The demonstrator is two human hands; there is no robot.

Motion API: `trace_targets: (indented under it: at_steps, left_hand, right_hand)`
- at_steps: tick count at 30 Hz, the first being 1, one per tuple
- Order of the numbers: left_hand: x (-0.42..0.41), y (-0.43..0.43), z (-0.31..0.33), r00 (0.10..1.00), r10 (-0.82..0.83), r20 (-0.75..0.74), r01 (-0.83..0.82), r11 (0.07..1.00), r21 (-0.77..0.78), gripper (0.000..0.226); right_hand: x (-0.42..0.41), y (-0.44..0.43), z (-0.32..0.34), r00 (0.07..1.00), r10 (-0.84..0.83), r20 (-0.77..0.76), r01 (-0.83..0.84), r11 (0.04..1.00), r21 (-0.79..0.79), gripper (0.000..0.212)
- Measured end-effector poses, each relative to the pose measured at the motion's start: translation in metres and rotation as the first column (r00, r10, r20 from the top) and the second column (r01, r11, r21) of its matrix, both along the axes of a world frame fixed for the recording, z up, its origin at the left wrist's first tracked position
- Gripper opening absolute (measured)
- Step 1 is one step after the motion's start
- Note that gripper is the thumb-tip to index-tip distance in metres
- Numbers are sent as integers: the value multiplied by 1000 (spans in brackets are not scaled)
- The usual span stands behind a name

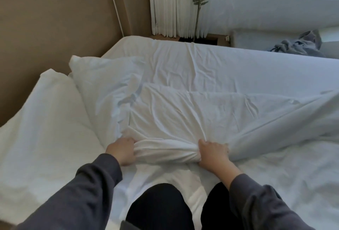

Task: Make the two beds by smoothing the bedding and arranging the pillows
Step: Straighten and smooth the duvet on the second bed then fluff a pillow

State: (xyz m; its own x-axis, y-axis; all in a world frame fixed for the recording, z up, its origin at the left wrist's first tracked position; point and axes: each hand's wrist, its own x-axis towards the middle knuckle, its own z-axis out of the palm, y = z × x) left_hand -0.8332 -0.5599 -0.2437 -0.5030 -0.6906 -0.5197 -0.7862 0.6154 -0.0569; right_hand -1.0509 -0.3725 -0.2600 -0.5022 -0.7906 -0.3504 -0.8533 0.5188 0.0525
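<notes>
L grip (121, 151) & R grip (211, 153) both fisted round bunched duvet (174, 116) edge; best spread it evenly twd pillow (102, 86).

The person wore a dark charcoal-grey long-sleeved top (55, 211) of soft, matte fabric. Its left sleeve (99, 174) and right sleeve (260, 204) reached the wrists and ended in plain, slightly loose cuffs, with the cloth gathered in shallow folds and creases along both forearms. The left hand (122, 151) and right hand (212, 153) were bare. Plain black trousers (159, 209) covered both legs, and a strip of the grey top's hem showed at the lower edge of the view.
</notes>
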Motion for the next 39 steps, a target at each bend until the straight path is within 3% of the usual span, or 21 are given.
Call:
trace_targets:
  at_steps: [2,4,6,7,9,10,14,15,16,18,20,22,24,26,29,32,35,39]
  left_hand:
    - [-10,-6,8,988,92,-121,-96,995,-29,28]
    - [-17,-16,20,938,165,-305,-230,954,-192,25]
    - [-16,-33,28,948,108,-301,-247,844,-476,35]
    - [-12,-42,27,961,128,-245,-245,803,-544,52]
    - [-5,-56,28,932,268,-245,-354,817,-455,84]
    - [-3,-61,26,899,327,-293,-422,829,-368,86]
    - [4,-71,28,768,404,-498,-560,800,-216,32]
    - [12,-75,30,663,467,-586,-642,756,-124,29]
    - [23,-80,34,501,536,-679,-724,689,9,27]
    - [52,-92,44,93,625,-775,-787,523,328,21]
    - [84,-93,53,-244,623,-743,-722,395,568,16]
    - [120,-79,48,-431,646,-630,-648,264,714,12]
    - [151,-52,20,-429,695,-578,-668,187,720,17]
    - [171,-27,-17,-321,782,-534,-718,167,676,15]
    - [174,-24,-49,-447,800,-401,-610,55,790,26]
    - [169,-33,-36,-454,773,-443,-592,110,798,45]
    - [171,-33,-34,-485,767,-419,-565,91,820,71]
    - [173,-51,-37,-411,739,-533,-668,154,728,51]
  right_hand:
    - [3,5,1,1000,-12,-14,12,999,-46,32]
    - [5,8,3,1000,-17,-12,16,996,-92,28]
    - [4,11,3,1000,-10,-14,8,993,-119,25]
    - [4,12,3,1000,-5,-20,3,992,-123,25]
    - [6,13,4,999,-1,-44,-5,991,-132,25]
    - [9,14,5,998,2,-59,-9,992,-126,26]
    - [5,11,17,1000,25,3,-25,998,-54,27]
    - [-2,10,23,998,33,46,-31,999,-44,25]
    - [-10,8,31,994,55,91,-50,997,-53,20]
    - [-23,0,59,976,115,186,-105,992,-67,7]
    - [-21,-7,91,943,202,266,-183,979,-95,17]
    - [-2,-11,110,892,309,330,-290,951,-109,17]
    - [21,-9,89,858,394,329,-404,914,-43,13]
    - [44,-2,44,858,418,299,-454,889,61,26]
    - [53,-2,-2,889,370,269,-421,892,163,44]
    - [51,-11,-3,878,363,313,-432,883,186,51]
    - [55,-16,5,872,361,332,-433,885,174,48]
    - [55,-18,9,832,388,397,-464,878,115,15]
